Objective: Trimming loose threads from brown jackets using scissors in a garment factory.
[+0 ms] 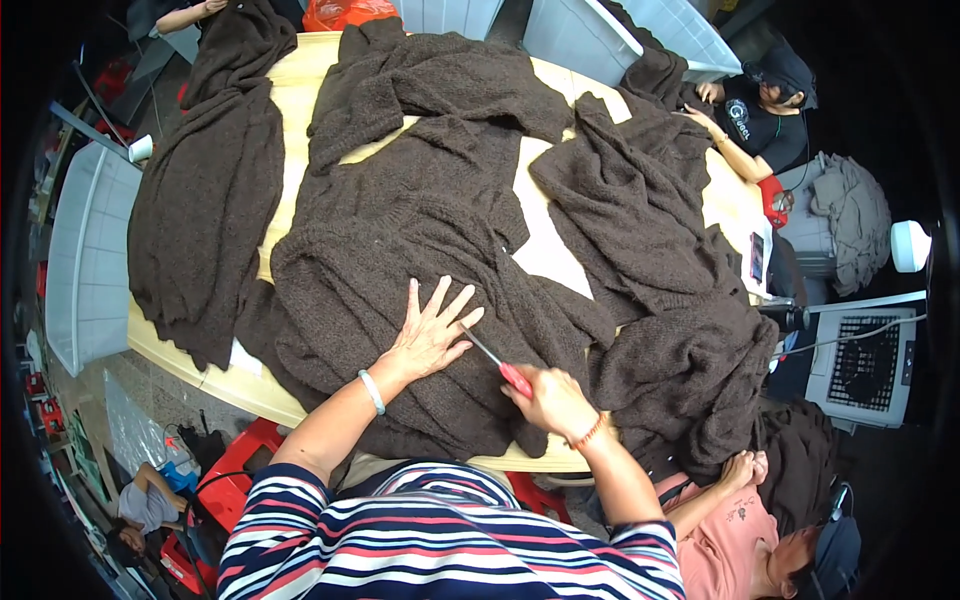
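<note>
A dark brown knitted garment (400, 260) lies rumpled on the table in front of me. My left hand (432, 328) rests flat on it, fingers spread, with a pale bangle at the wrist. In my right hand (552, 402) is a red-handled tool (516, 379) with a thin metal shaft. The shaft slants toward my left hand, and its tip is close to the thumb and little-seen cloth beside it. Whether the tip touches the knit cannot be made out.
More brown knitwear covers the pale yellow table (290, 110) at the left (205, 220), back and right (640, 210). Co-workers handle knitwear at the back right (770, 110) and lower right (725, 520). Grey-white bins (95, 260) stand around the table; a red stool (235, 470) is beside me.
</note>
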The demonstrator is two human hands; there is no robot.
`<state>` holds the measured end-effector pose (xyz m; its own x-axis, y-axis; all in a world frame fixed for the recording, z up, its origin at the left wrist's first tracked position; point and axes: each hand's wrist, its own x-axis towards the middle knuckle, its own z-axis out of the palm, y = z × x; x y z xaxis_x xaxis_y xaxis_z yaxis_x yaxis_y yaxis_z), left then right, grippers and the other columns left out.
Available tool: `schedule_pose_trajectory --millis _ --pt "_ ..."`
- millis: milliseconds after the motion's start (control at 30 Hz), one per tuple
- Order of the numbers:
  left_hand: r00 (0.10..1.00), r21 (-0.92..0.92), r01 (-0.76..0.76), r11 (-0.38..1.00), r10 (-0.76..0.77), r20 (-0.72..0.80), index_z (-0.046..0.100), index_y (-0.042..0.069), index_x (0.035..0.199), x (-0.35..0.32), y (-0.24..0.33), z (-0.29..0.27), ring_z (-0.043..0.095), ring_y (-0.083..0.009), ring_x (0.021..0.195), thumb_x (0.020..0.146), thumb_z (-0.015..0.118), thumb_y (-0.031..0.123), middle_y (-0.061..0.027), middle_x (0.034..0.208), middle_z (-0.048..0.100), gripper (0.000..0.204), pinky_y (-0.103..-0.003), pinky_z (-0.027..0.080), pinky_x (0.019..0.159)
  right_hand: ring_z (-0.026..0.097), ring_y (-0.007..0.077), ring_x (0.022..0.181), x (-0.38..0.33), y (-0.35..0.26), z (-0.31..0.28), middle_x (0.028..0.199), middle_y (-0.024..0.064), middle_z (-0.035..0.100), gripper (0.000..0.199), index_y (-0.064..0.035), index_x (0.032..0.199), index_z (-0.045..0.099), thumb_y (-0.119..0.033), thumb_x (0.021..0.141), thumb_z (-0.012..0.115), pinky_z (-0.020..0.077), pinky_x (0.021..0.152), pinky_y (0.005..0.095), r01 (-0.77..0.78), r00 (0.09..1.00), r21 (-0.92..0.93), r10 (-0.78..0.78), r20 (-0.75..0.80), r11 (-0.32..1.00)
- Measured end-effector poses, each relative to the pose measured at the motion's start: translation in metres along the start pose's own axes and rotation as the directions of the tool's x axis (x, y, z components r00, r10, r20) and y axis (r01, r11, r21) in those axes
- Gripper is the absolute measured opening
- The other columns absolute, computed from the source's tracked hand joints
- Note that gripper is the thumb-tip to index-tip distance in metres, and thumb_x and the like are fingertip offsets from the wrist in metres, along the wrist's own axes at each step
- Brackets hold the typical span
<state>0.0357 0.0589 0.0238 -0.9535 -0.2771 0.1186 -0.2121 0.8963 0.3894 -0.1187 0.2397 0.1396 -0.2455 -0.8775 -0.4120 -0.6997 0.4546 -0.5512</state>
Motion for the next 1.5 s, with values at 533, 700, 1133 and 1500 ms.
schedule_pose_trajectory --millis 533,700,1133,1500 --pt "1.000 0.063 -0.023 0.998 0.022 0.017 0.050 0.023 0.139 0.002 0.000 -0.005 0.019 -0.0401 0.145 0.082 0.070 0.037 -0.0093 0.157 0.027 0.062 -0.078 0.007 0.106 0.066 0.0396 0.093 0.004 -0.008 0.025 0.099 0.0243 0.068 0.044 -0.0034 0.124 0.060 -0.027 0.088 0.068 0.0537 0.082 0.0449 0.048 0.995 0.185 -0.031 -0.093 0.982" --pt "0.959 -0.251 -0.137 0.958 0.064 -0.278 0.062 0.011 0.123 0.016 0.002 -0.024 0.046 -0.0393 0.128 0.078 0.074 0.016 -0.0178 0.140 0.048 0.047 -0.054 0.037 0.106 0.063 0.0367 0.108 -0.017 -0.006 0.020 0.117 0.0217 0.064 0.045 -0.0020 0.126 0.058 -0.021 0.087 0.070 0.0523 0.091 0.0407 0.094 0.976 0.268 -0.035 -0.216 0.959" --pt "0.907 -0.243 0.226 0.943 -0.295 -0.299 0.060 -0.002 0.098 0.003 -0.065 -0.004 0.055 -0.0401 0.091 0.081 0.060 -0.004 -0.0207 0.092 0.055 0.017 -0.045 0.045 0.078 0.066 0.0440 0.084 -0.014 -0.031 0.016 0.084 0.0254 0.067 0.031 -0.0045 0.111 0.060 -0.028 0.091 0.057 0.0520 0.072 0.0529 0.056 0.997 0.121 -0.049 -0.062 0.991" --pt "0.960 0.001 0.136 0.991 -0.131 -0.248 0.055 0.012 0.132 -0.023 -0.027 -0.012 0.032 -0.0420 0.136 0.084 0.064 0.024 -0.0177 0.145 0.042 0.050 -0.059 0.021 0.112 0.064 0.0414 0.099 -0.007 -0.007 0.043 0.108 0.0245 0.065 0.051 -0.0060 0.134 0.050 -0.021 0.088 0.064 0.0533 0.083 0.0458 0.145 0.963 0.243 -0.079 -0.259 0.959"
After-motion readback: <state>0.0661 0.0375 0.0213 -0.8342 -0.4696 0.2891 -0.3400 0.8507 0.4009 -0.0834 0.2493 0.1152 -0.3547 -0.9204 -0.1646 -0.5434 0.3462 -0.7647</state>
